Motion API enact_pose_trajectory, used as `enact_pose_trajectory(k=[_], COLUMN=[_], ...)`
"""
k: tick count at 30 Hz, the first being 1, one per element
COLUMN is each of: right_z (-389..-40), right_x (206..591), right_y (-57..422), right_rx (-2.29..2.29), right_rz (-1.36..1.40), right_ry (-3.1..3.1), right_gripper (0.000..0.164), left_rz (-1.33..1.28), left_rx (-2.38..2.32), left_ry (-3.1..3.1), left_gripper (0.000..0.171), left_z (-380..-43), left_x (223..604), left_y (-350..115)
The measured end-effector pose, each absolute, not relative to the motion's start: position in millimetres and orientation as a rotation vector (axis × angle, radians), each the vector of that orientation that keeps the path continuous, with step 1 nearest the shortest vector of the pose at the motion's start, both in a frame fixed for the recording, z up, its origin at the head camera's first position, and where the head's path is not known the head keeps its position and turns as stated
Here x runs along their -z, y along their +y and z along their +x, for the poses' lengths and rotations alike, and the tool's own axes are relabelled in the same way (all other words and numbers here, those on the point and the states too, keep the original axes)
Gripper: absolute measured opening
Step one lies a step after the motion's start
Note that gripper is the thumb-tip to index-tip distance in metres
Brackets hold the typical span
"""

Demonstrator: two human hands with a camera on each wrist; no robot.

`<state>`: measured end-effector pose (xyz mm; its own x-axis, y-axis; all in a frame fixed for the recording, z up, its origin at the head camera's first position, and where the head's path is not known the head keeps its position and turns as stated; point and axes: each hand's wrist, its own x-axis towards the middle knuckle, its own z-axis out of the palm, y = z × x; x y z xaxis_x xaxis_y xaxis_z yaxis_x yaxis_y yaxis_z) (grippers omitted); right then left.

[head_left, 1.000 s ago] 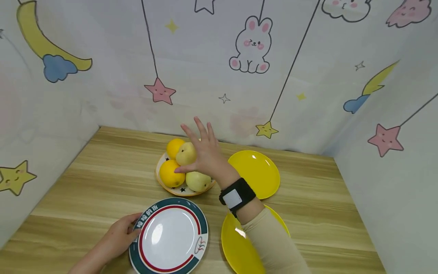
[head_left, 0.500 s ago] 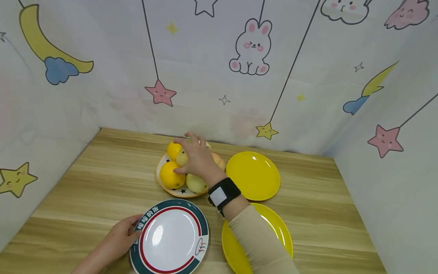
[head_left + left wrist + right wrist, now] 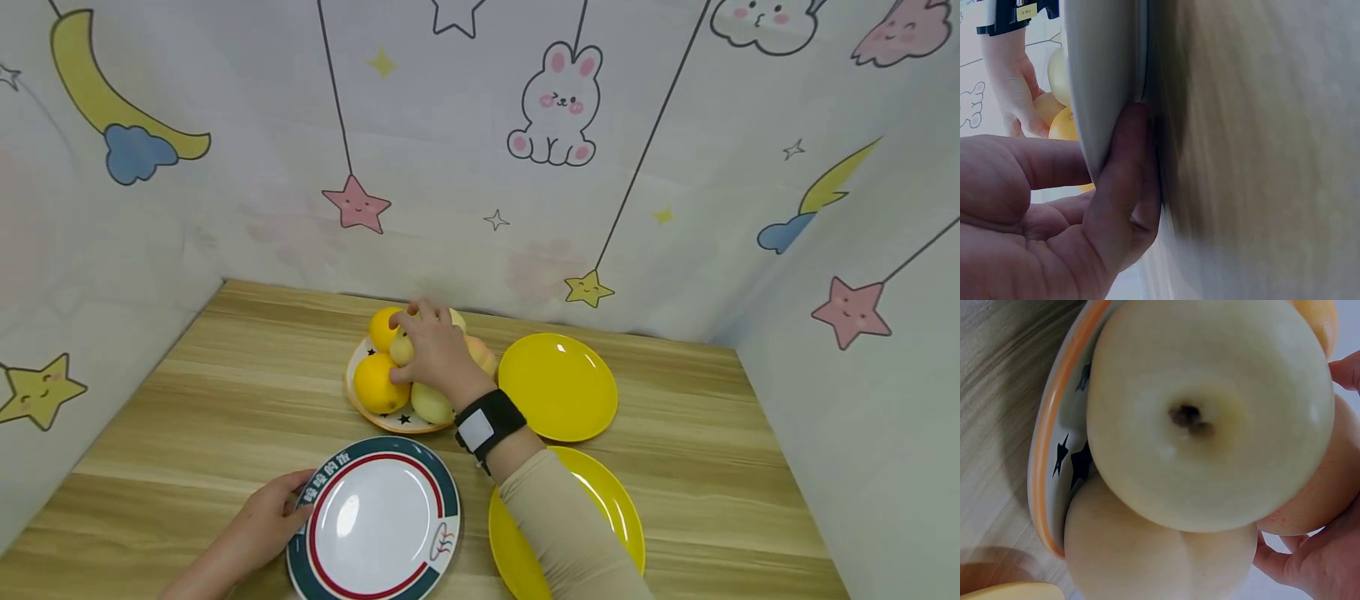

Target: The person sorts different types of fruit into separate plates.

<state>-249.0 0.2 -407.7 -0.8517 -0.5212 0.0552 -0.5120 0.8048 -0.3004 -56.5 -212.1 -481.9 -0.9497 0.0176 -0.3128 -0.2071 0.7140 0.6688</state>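
Observation:
My left hand (image 3: 262,521) grips the left rim of a white plate (image 3: 378,529) with a dark green border and a red ring. In the left wrist view, fingers reach under that plate (image 3: 1107,75). My right hand (image 3: 438,354) is curled over the fruit plate (image 3: 386,421), its thumb and fingers round a pale yellow pear (image 3: 402,348). The right wrist view shows this pear's reddish-specked side (image 3: 1329,481) behind a pale green pear (image 3: 1210,456). Two oranges (image 3: 381,383) lie to the left, and a peach (image 3: 480,354) lies to the right, partly hidden.
Two yellow plates stand on the right: one at the back (image 3: 557,387), one nearer (image 3: 600,500), partly covered by my right forearm. The wooden table (image 3: 712,467) meets patterned fabric walls (image 3: 450,250) at its back and sides.
My right hand has come down from above the fruit with spread fingers, and its fingers have closed round the pale yellow pear. The left hand stays on the white plate's rim.

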Motion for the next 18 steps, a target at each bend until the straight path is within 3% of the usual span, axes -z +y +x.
enact_pose_trajectory(k=[8, 18], right_z=[-250, -230], right_x=[407, 381], right_y=[4, 6], right_rx=[0.56, 0.928], right_rz=[-0.86, -0.979], right_ry=[2.957, 2.951], right_gripper=[0.05, 0.049], left_rz=[-0.164, -0.125], left_rx=[-1.05, -1.06], left_ry=[2.607, 2.63], left_gripper=[0.049, 0.048], left_z=[-60, -58], left_x=[481, 484], left_y=[-210, -212])
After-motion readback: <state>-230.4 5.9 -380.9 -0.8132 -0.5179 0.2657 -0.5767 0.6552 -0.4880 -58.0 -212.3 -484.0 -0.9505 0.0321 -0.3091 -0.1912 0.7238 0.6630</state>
